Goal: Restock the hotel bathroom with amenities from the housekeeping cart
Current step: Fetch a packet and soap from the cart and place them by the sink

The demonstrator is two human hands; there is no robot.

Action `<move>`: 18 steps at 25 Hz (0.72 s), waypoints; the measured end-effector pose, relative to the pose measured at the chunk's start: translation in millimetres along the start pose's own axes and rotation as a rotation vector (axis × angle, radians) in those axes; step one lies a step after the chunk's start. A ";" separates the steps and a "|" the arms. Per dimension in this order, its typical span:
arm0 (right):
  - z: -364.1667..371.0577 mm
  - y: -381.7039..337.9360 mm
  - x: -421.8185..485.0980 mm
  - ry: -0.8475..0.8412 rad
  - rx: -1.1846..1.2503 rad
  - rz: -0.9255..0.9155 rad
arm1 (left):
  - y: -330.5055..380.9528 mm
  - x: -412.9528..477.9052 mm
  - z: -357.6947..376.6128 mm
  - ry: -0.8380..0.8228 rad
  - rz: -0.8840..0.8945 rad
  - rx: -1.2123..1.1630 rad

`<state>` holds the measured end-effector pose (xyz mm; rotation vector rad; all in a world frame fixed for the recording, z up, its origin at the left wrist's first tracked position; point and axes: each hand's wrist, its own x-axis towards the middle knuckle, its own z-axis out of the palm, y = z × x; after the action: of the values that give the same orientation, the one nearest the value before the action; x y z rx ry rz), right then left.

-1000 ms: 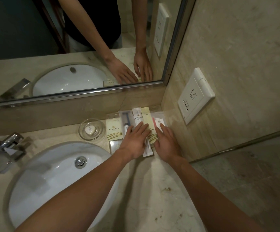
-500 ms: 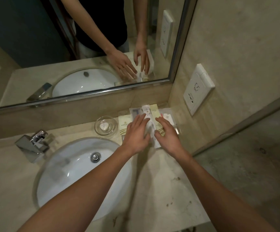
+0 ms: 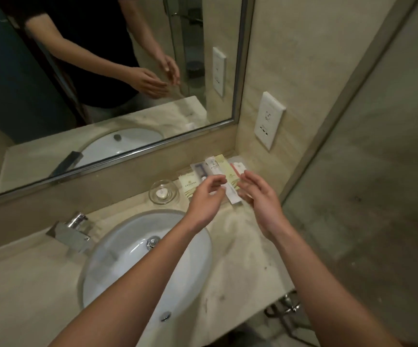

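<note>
Bare forearms [image 3: 132, 279], seemingly black short-sleeved shirt [image 3: 97, 46]

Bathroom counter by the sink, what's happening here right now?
A person at the marble counter has both hands raised over a row of amenity packets laid out in the corner under the mirror. The left hand and right hand are relaxed and hold nothing. A glass dish with a small soap sits left of the packets, next to the sink.
</note>
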<state>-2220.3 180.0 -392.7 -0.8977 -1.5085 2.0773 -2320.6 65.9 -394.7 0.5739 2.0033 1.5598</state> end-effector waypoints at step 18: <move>-71.3 10.7 -308.1 0.507 0.727 -0.164 | 13.9 -225.2 77.4 -0.633 -0.238 -0.426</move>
<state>-1952.4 20.4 -338.8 -0.8650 -0.4855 1.8603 -2098.0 -13.4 -362.4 0.5432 1.1810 1.3756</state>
